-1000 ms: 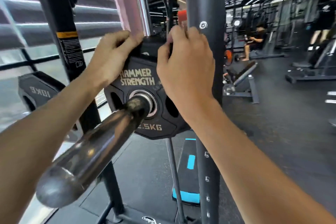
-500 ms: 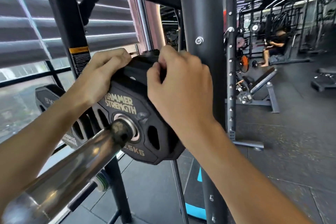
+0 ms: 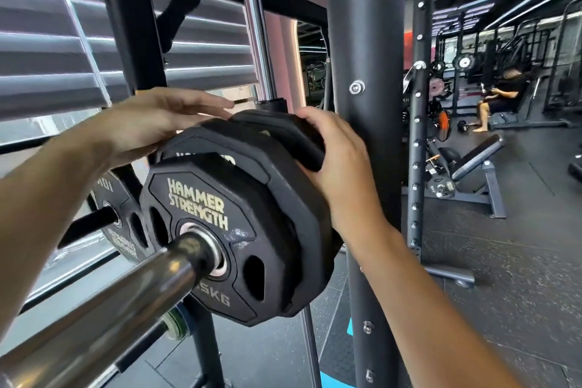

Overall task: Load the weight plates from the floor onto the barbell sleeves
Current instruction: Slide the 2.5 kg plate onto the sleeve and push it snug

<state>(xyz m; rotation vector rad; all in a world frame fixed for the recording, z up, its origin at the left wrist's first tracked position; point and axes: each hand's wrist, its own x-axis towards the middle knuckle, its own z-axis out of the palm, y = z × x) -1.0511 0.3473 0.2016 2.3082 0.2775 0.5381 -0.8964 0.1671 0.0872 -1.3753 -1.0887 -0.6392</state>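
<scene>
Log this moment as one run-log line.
small plate on barbell sleeve | left hand flat on bigger plate | right hand grips its rim

Chrome barbell sleeve [image 3: 104, 315] runs from lower left toward centre and carries stacked black weight plates [image 3: 233, 239]; the front plate is marked HAMMER STRENGTH. Dark speckled floor [image 3: 510, 287] bears the rack upright [image 3: 368, 41] and an adjustable bench [image 3: 469, 167] at right.

Black rubber weight plates [image 3: 239, 230] sit stacked on a chrome steel barbell sleeve [image 3: 104, 309] running toward the camera. A black steel rack upright [image 3: 371, 41] stands right behind them; another black plate on a storage peg [image 3: 116, 214] hangs left.
</scene>
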